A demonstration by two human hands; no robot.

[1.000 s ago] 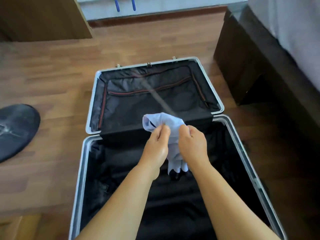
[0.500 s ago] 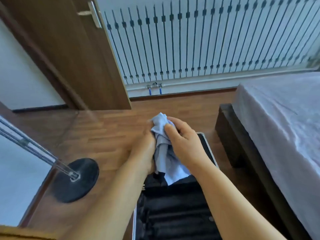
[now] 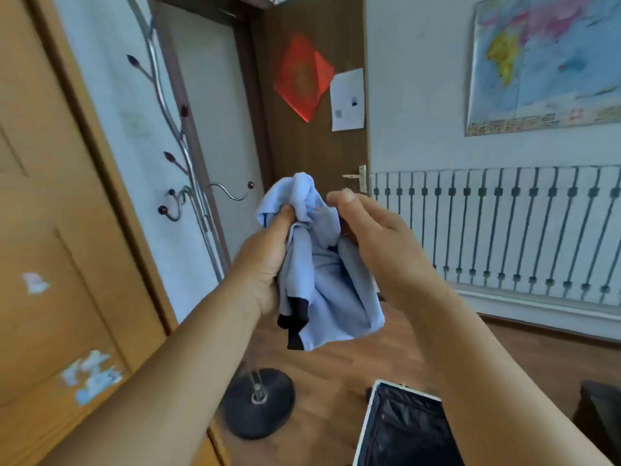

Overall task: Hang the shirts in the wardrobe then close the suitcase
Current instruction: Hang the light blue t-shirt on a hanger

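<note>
A crumpled light-blue shirt with dark trim hangs at chest height in front of me. My left hand grips its bunched upper part, thumb pressed into the cloth. My right hand is against the shirt's right side with its fingers stretched out; I cannot tell whether it holds the cloth. The open suitcase, silver-rimmed with a black lining, lies on the floor at the lower right. The light-wood wardrobe fills the left edge, its door shut as far as I can see.
A metal coat stand with a round black base stands between wardrobe and suitcase. Behind it are a dark wooden door and a white radiator along the right wall. A dark bed corner shows at the lower right.
The view has swung up from the suitcase to the room. Both hands have lifted the shirt out of the suitcase, and the right hand's fingers have loosened from a pinch to stretched out.
</note>
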